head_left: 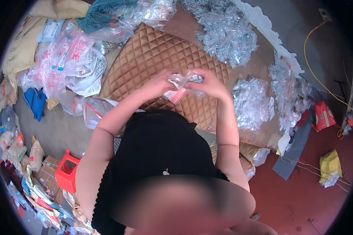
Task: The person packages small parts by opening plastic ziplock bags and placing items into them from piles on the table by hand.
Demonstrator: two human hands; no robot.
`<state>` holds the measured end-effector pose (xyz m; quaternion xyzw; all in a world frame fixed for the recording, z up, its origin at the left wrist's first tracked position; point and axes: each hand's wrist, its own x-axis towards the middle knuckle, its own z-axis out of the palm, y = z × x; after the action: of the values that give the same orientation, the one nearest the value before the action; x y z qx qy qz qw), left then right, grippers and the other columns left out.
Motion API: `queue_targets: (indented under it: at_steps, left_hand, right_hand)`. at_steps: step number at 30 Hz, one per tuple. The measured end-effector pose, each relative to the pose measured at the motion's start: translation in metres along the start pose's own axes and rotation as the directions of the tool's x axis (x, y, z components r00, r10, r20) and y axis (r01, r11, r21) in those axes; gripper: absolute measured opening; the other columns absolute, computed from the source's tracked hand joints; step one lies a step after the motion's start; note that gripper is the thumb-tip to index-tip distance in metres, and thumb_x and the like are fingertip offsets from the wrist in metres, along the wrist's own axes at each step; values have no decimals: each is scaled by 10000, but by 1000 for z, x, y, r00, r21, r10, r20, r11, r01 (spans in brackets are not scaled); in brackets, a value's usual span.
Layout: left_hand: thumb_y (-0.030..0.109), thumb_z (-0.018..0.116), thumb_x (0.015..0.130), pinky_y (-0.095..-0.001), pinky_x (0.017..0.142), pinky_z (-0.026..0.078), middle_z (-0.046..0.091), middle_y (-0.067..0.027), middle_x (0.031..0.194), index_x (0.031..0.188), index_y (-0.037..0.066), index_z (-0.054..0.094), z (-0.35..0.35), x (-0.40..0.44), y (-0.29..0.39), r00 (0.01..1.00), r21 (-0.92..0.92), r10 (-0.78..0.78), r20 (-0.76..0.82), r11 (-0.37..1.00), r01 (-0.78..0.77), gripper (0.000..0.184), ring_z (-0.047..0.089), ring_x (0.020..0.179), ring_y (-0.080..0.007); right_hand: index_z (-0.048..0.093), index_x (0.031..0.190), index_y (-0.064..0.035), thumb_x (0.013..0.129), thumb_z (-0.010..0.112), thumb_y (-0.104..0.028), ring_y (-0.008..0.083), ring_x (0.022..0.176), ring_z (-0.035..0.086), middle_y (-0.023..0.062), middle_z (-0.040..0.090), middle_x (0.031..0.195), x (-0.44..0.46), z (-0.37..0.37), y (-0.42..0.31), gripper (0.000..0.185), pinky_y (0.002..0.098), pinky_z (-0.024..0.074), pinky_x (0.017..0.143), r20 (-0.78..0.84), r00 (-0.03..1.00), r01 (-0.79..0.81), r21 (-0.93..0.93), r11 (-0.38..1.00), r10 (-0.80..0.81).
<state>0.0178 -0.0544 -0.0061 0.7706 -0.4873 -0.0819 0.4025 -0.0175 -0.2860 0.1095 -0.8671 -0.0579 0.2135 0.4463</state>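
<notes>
While the left grip (167,83) pinches the clear plastic bag (178,81) over the quilted mat (164,47), upper centre, the right grip (204,83) pinches it too.

Clear plastic pkg (175,94), crumpled, w/ red-white stripes, held above brn quilted mat (157,47).

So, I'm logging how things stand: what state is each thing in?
Left hand, gripping the bag
Right hand, gripping the bag
Bag, held up, crumpled; sealed or not, unclear
Pad, spread out
Packets, heaped loosely
Yellow cord, uncoiled, curving
</notes>
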Motion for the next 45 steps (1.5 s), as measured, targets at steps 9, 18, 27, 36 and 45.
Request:
queue_targets:
  at_steps: [9, 18, 27, 36, 45]
  left_hand:
    - [124, 703, 763, -441, 1068, 378, 529, -150, 1321, 923, 148, 769, -9, 15, 37, 998, -205, 50, 34, 978, -42, 175, 490, 1232, -355]
    - [72, 674, 815, -420, 1029, 413, 566, -133, 1296, 933, 113, 739, -20, 33, 34, 989, -421, 76, 123, 907, -17, 141, 507, 1252, -324]
    - [142, 697, 824, -432, 1055, 409, 493, -128, 1356, 1283, 128, 592, -7, 54, 14, 997, -177, -69, -17, 982, 65, 471, 493, 1250, -334]
    - [194, 652, 767, -423, 899, 493, 599, -96, 1145, 1140, 82, 630, 63, -66, -56, 961, 236, -44, 273, 971, -23, 390, 571, 1112, -273]
    - [240, 608, 853, -425, 686, 512, 615, -94, 826, 788, 80, 638, 32, -35, -47, 911, 52, -139, 389, 990, 129, 175, 619, 834, -308]
  right_hand:
    - [690, 1024, -81, 761, 736, -258, 295, 944, 650, 122, 646, 943, -7, 54, -28, 321, 388, 511, 782, -97, 995, -71, -773, 631, -6]
    - [637, 1123, -75, 734, 756, -116, 305, 1037, 595, 98, 638, 1094, -56, -3, -4, 409, 384, 483, 887, -223, 950, 201, -101, 974, -219]
    - [742, 907, -76, 801, 726, -139, 268, 901, 637, 69, 722, 901, -112, -26, 74, 125, 388, 476, 853, -576, 815, -203, -391, 898, -66]
    - [667, 1139, -69, 818, 698, -147, 342, 1026, 621, 159, 675, 1110, -109, -55, 204, 332, 433, 476, 915, -896, 444, -577, -294, 762, -10]
    - [660, 1121, -49, 847, 692, -299, 340, 1032, 605, 164, 653, 1103, 119, -23, 236, 372, 438, 484, 885, -795, 599, -497, -276, 823, 95]
